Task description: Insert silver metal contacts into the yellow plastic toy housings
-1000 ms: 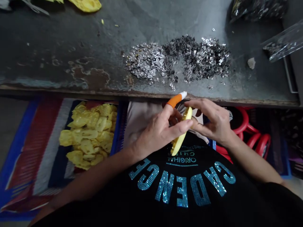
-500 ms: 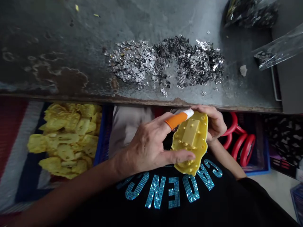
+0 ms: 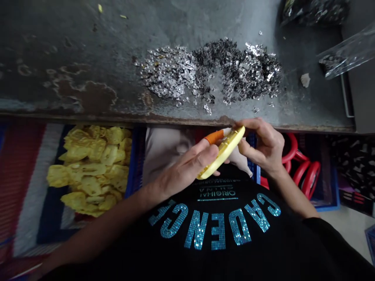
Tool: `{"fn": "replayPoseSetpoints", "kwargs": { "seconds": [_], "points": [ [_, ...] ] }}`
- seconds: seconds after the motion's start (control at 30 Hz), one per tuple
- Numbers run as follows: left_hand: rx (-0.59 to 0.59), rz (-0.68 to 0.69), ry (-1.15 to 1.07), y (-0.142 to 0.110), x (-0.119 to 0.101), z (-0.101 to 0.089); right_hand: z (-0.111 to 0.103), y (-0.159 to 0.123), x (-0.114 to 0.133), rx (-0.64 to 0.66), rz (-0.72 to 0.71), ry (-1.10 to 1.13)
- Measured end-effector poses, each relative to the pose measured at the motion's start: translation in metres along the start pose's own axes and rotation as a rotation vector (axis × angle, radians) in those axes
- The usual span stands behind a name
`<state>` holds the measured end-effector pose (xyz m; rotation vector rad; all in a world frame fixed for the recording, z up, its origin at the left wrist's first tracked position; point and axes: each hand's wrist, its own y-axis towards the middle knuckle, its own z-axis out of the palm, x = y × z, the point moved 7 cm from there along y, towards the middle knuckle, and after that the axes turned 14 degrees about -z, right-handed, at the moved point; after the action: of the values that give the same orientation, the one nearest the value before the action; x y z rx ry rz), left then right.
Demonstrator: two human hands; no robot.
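Note:
My left hand [image 3: 191, 162] grips a yellow plastic shell [image 3: 220, 156], thumb on one face and fingers on the other. The shell is seen nearly edge-on and slants up to the right; small pegs show along its inner side. An orange and white cover [image 3: 215, 137] sits on one finger of this hand. At the shell's upper end, my right hand [image 3: 263, 146] has its curled fingers and thumb against the rim; its fingertips are partly hidden. Just beyond the hands, a pile of small shiny metal pieces [image 3: 170, 72] lies on the grey metal worktop [image 3: 123, 47].
To the left, several yellow plastic parts [image 3: 93, 168] are heaped beside a blue crate edge [image 3: 133, 164]. At right, a blue crate [image 3: 329, 195] holds red rings [image 3: 301, 177]. Clear plastic bags [image 3: 345, 58] lie at the worktop's far right. Its rusty front edge [image 3: 175, 120] runs close above the hands.
The shell has turned from showing its pegged inside to nearly edge-on. My right hand has shifted from behind it to its upper right end. The view has moved slightly.

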<state>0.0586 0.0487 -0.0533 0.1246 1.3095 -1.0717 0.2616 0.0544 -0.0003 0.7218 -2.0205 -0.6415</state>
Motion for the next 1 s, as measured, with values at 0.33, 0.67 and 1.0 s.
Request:
{"fn": "replayPoseSetpoints", "kwargs": {
  "seconds": [0.33, 0.67, 1.0],
  "points": [
    [0.176, -0.15, -0.466, -0.002, -0.007, 0.017, 0.01, 0.0, 0.002, 0.152, 0.231, 0.265],
    [0.063, -0.098, -0.309, 0.0, -0.009, 0.019, 0.012, 0.001, 0.004, 0.174, 0.307, 0.355],
    [-0.064, 0.06, 0.068, -0.014, -0.011, 0.018, 0.009, 0.011, 0.018, 0.216, 0.01, 0.048]
  ]
}}
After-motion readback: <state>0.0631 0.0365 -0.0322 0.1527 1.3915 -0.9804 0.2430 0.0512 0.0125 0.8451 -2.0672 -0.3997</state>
